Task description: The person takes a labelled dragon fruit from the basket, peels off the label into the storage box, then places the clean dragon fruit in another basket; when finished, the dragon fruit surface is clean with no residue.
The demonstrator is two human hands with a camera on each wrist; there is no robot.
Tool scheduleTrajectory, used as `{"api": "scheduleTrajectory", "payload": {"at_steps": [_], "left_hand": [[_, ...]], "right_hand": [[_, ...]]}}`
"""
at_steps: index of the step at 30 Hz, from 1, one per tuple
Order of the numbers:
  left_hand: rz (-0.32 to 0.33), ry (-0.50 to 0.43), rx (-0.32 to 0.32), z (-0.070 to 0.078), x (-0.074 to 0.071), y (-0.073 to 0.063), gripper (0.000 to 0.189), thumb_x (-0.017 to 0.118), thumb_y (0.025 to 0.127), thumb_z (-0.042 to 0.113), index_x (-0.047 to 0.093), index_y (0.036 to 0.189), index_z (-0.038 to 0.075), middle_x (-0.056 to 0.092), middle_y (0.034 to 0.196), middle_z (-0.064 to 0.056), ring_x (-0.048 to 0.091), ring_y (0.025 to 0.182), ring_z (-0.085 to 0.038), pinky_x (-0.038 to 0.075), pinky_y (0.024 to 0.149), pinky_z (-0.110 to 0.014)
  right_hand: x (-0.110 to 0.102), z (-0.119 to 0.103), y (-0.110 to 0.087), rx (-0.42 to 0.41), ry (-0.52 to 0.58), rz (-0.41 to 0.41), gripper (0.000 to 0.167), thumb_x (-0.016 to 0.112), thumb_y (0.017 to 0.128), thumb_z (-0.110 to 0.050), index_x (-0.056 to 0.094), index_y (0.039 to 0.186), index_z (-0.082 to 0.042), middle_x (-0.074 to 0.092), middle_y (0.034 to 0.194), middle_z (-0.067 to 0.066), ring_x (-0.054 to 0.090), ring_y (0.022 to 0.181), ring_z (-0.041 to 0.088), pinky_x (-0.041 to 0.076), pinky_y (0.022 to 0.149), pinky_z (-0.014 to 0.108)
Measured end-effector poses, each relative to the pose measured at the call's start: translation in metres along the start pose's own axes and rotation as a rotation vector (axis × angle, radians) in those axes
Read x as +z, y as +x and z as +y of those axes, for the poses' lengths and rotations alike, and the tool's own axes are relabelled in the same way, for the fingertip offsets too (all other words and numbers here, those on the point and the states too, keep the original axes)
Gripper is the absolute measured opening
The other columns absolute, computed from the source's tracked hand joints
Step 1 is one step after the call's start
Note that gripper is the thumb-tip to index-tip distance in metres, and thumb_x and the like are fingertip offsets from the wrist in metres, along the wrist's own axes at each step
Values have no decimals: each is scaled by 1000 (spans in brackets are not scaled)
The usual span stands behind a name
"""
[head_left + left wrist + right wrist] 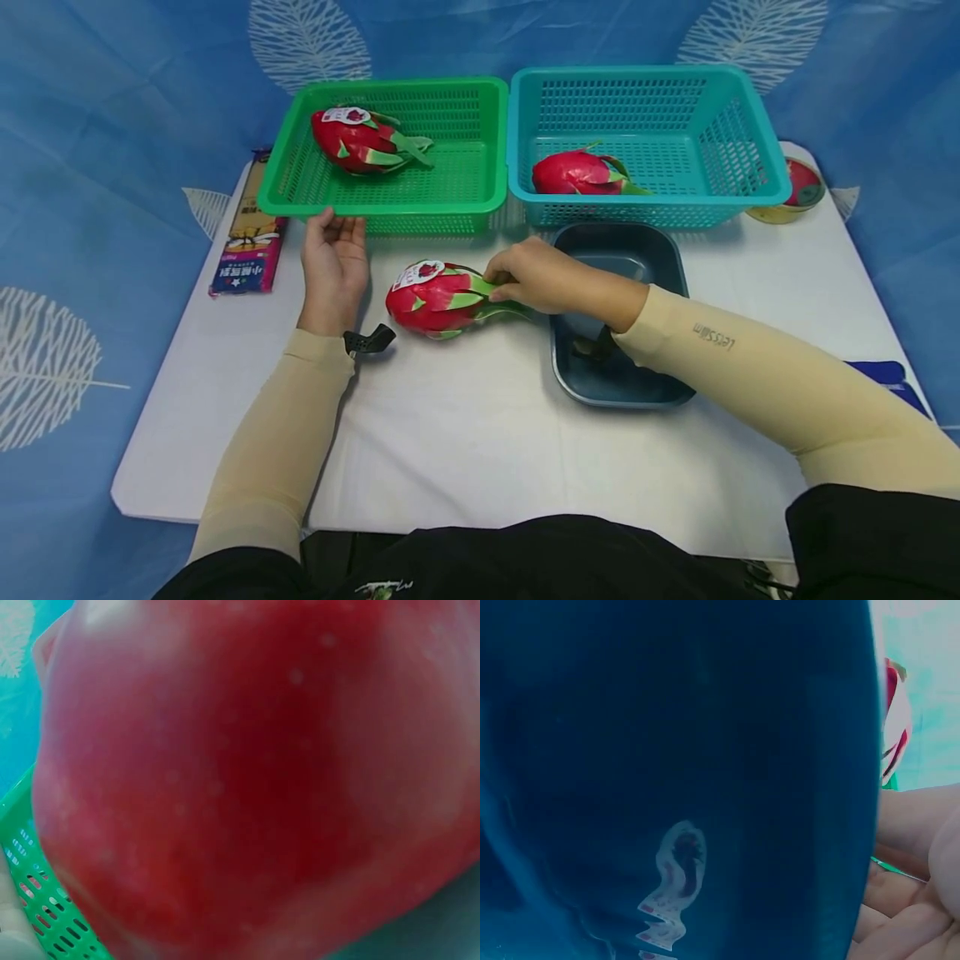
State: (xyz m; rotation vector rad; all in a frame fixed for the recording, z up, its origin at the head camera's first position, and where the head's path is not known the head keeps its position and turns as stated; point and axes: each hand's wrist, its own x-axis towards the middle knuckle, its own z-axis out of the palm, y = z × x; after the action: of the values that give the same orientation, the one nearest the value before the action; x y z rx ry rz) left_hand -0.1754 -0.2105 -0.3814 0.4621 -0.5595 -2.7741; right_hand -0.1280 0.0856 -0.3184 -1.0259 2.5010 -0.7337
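On the white table lies a dragon fruit (431,302) with a round label, between my two hands. My right hand (551,279) pinches its green leafy end with thumb and fingers, reaching across a dark blue tray (630,392). Palm up, my left hand (337,275) has its fingertips right at the front rim of a green basket (495,167). In the left wrist view, red dragon fruit skin (247,772) fills most of the picture. The tray wall (705,712) covers most of the right wrist view, with the right hand's fingers (900,922) at its edge.
A second labelled dragon fruit (352,143) lies inside the green basket. Beside it stands a turquoise basket (750,125) holding another dragon fruit (573,172). A snack packet (251,242) lies at the left, a round tin (795,196) at the right, and a dark blue object (885,375) near the right edge.
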Motion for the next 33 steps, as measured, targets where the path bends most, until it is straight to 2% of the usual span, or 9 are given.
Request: {"api": "scheduleTrajectory", "payload": {"at_steps": [8,15,20,23,25,27,29,33], "left_hand": [[-39,73,21,-2,-3,-1,9,56,106,4,51,110,-4,56,104,-14,63,89,-23,57,90,-31],[-130,214,20,-8,-9,-6,24,53,112,19,47,125,1,52,116,-15,62,100,-25,53,102,-37],[-166,295,-12,-12,-12,-9,24,55,110,23,47,123,4,51,119,-14,60,104,-25,52,103,-40],[-211,368,-64,-14,-14,-12,22,58,109,24,50,116,5,52,116,-13,58,106,-26,52,103,-43],[-253,463,-101,-16,-16,-15,23,61,108,26,52,115,5,54,116,-14,57,109,-27,51,103,-45],[-328,560,-141,-16,-18,-18,27,64,106,26,53,117,5,56,118,-16,57,114,-30,48,106,-50],[-421,669,-164,-17,-18,-22,30,63,105,25,53,124,4,57,124,-20,57,119,-35,46,109,-53],[-658,862,-166,-16,-20,-25,45,58,102,24,49,139,-1,56,137,-25,55,127,-39,44,111,-50]], "right_hand": [[0,0,1,-3,-16,-15,17,81,95,-11,79,111,-4,77,99,5,70,90,21,53,89,43],[2,1,3,2,-17,-21,16,81,95,-11,79,109,-4,77,100,5,70,94,22,53,92,44],[2,2,4,15,-14,-33,17,82,95,-10,79,110,-3,77,102,6,71,97,22,54,93,43],[2,2,4,31,-16,-48,19,82,94,-10,78,111,-3,77,103,7,71,99,23,52,96,43],[2,2,4,39,-20,-58,20,82,94,-10,77,112,-2,77,104,7,71,101,24,52,97,43],[2,2,4,39,-27,-64,21,82,94,-11,77,112,-2,77,105,8,71,101,24,52,97,43],[1,2,4,36,-34,-67,21,82,94,-11,77,112,-2,77,104,8,71,101,24,51,97,44],[1,2,5,38,-39,-76,21,83,94,-12,77,111,-2,77,104,8,71,101,25,50,99,46]]}}
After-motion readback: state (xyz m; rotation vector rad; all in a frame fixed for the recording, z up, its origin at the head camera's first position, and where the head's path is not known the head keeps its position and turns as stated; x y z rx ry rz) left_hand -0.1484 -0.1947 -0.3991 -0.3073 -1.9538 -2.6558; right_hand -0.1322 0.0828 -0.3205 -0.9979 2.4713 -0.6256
